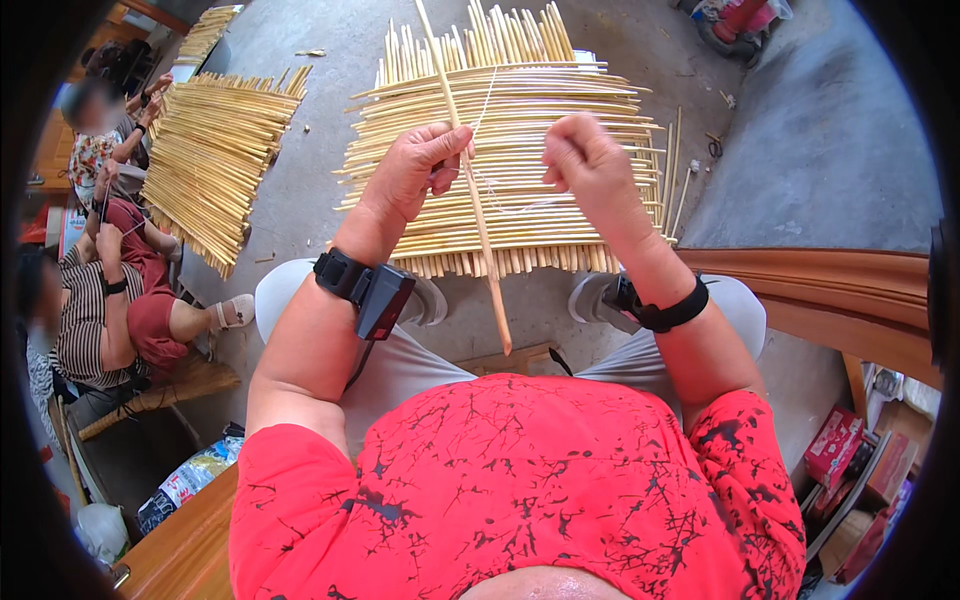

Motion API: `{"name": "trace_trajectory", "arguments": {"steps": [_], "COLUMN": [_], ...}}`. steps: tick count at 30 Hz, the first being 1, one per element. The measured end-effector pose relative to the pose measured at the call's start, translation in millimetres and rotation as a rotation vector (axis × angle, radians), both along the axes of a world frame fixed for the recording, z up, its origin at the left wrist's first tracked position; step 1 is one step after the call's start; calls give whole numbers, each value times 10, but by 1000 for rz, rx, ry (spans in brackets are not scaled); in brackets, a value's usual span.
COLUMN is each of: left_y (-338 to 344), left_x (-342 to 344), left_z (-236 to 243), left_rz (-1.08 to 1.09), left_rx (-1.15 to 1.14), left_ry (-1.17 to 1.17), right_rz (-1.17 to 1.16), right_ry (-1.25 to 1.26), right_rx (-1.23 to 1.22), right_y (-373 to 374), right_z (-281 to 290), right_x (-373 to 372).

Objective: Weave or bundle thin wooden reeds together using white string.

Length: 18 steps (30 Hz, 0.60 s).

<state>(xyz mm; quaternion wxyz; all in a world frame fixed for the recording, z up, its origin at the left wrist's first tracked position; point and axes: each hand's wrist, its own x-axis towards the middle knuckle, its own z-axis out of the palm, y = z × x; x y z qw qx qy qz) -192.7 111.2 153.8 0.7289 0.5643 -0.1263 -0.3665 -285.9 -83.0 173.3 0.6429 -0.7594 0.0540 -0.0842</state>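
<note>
My left hand [425, 170] grips a long pale wooden stick [486, 255], held upright in the picture over a layered mat of straw-coloured sticks [550, 225]. Thin white thread [486, 105] hangs around the stick near my left fingers and loops loosely over the mat. My right hand [585, 160] is raised to the right of the stick, apart from it, with thumb and fingers drawn together and slightly blurred; I cannot make out what, if anything, is pinched in it.
At left, two people [95, 310] sit handling thin strands beside another stick bundle [210, 170]. Loose sticks [678, 170] lie right of my mat. A wooden frame [800, 290] runs along the right; boxes [835, 440] and bags [190, 485] sit at the lower sides.
</note>
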Motion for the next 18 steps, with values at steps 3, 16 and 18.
{"name": "trace_trajectory", "arguments": {"steps": [3, 16, 18], "left_y": [60, 264, 303], "left_x": [47, 414, 460], "left_z": [-19, -521, -620], "left_rz": [93, 426, 463], "left_rx": [76, 541, 608], "left_ry": [-50, -336, -404], "right_rz": [-272, -784, -806], "right_ry": [-234, -852, -1059], "right_rx": [125, -164, -242], "right_y": [-384, -1816, -2134], "right_z": [110, 1423, 1807], "right_x": [103, -840, -1187]}}
